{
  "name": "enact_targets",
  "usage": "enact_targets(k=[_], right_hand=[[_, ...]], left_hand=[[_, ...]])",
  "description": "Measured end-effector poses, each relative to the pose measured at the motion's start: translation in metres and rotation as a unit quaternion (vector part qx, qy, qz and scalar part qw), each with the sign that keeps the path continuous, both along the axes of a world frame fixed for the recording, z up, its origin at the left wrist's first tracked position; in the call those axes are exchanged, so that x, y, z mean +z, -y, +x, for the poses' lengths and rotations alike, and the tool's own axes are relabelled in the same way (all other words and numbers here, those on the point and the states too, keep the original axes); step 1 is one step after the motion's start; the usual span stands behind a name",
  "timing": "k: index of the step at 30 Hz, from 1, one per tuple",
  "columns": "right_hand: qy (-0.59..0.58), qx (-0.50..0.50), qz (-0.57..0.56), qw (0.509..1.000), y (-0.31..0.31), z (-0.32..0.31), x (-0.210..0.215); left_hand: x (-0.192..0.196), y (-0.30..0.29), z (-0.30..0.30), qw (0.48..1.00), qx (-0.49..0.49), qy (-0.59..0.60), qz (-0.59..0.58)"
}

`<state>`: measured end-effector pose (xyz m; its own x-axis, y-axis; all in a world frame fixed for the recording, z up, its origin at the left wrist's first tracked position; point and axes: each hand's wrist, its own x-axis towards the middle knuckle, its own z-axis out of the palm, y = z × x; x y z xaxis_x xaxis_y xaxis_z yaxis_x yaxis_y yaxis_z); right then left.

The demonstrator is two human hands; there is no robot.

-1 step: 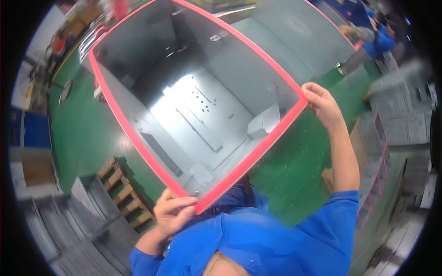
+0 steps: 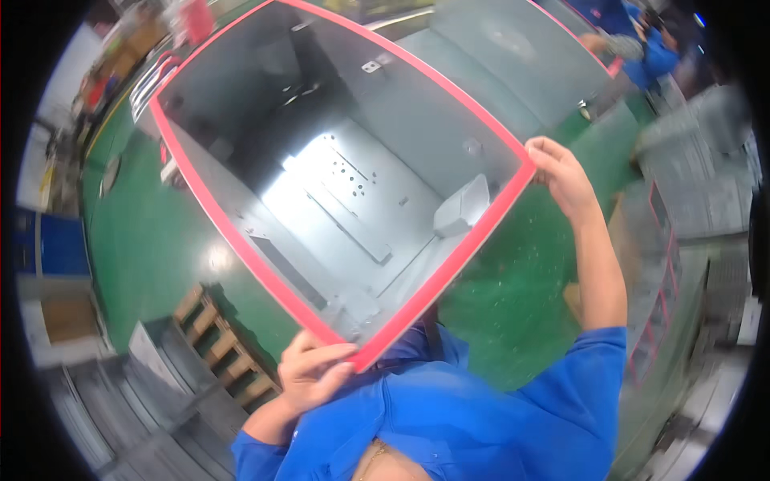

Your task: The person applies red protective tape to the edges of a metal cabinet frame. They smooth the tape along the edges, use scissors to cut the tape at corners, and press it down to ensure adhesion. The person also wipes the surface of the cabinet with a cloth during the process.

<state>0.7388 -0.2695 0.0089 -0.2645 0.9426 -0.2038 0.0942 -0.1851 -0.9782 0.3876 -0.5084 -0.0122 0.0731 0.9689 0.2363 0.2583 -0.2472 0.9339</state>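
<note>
Cabinet (image 2: pixel 429 120), grey, open side toward the wearer; lies ahead of the body, its near edge spanning the gap between both hands. Left hand (image 2: pixel 311 375): closed on the red rim (image 2: pixel 449 268) at the nearest corner, thumb and fingers pinching the edge. Right hand (image 2: pixel 561 180): fingers bent around the right corner, gripping the same rim; forearm raised. Bulk of cabinet extends beyond the grip, up and left in view. Inside: pale block (image 2: pixel 463 208) near the near edge. Green floor (image 2: pixel 497 321) below; wooden pallet (image 2: pixel 222 347) at left.
</note>
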Motion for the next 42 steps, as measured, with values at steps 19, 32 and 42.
enact_targets(k=[19, 32, 42], right_hand=[[0.360, -0.217, 0.428, 0.800, 0.105, -0.059, 0.002], [0.435, -0.112, 0.558, 0.698, 0.132, -0.100, 0.005], [0.378, 0.032, 0.604, 0.701, 0.196, -0.150, -0.007]], left_hand=[[0.054, -0.063, -0.018, 0.882, -0.324, -0.216, 0.266], [0.016, -0.038, -0.014, 0.848, -0.257, -0.315, 0.342], [0.001, -0.035, -0.017, 0.849, -0.215, -0.260, 0.406]])
